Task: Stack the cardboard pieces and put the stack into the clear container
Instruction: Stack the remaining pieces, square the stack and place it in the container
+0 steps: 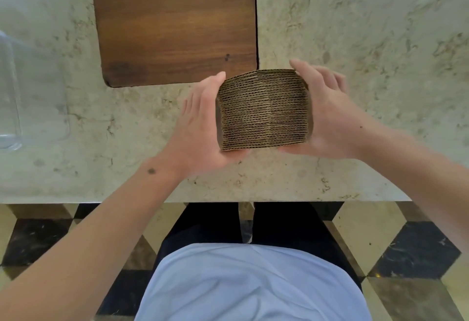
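Left hand [200,127] and right hand [332,120] press the brown corrugated cardboard stack [264,109] between them, fingers closed on its ends to keep it squared; clear plastic container [15,97] waits far left.

Left hand [200,127] and right hand [330,117] facing palms inward, clamped on stack, forearms extended

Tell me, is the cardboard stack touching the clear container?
Apart. The head view shows the stack held between both hands, with bare table between it and the container.
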`<state>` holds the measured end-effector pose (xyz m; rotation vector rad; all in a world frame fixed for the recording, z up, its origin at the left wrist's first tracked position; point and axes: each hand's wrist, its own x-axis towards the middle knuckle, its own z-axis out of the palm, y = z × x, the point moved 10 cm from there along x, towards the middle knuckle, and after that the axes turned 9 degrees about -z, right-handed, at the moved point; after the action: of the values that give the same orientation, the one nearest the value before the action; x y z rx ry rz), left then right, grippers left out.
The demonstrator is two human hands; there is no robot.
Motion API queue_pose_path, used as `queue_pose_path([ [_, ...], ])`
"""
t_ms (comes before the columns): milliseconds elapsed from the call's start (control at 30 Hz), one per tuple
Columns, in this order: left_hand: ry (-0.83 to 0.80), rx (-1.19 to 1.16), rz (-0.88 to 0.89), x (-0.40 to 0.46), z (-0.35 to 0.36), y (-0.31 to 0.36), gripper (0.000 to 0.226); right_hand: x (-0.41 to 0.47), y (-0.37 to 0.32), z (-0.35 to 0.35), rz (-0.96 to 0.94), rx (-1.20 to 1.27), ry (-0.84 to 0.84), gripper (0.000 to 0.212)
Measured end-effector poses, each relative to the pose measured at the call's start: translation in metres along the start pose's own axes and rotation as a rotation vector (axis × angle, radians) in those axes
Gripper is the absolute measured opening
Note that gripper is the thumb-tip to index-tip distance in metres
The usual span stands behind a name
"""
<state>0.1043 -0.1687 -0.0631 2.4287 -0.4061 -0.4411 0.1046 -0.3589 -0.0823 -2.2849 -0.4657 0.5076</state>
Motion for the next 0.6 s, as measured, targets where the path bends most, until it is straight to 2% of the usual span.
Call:
queue_pose_path([
  [133,-0.004,-0.054,0.001,0.001,0.002,0.002,0.11,0.001,-0.01,-0.002,-0.084,-0.057,0.097,0.123],
  [233,0.01,-0.055,0.012,0.001,-0.004,0.003,0.113,-0.003,-0.013,-0.008,-0.104,-0.048,0.166,0.123],
  [333,0.0,-0.043,0.012,0.0,-0.001,0.002,0.119,-0.002,-0.012,-0.004,-0.073,-0.035,0.125,0.124],
  [467,-0.018,-0.009,-0.004,0.002,0.012,-0.003,0.122,0.005,-0.017,-0.002,-0.13,-0.101,0.093,0.13],
  [600,-0.026,-0.036,-0.003,0.0,0.011,-0.002,0.12,0.005,-0.019,0.001,-0.151,-0.129,0.096,0.124],
])
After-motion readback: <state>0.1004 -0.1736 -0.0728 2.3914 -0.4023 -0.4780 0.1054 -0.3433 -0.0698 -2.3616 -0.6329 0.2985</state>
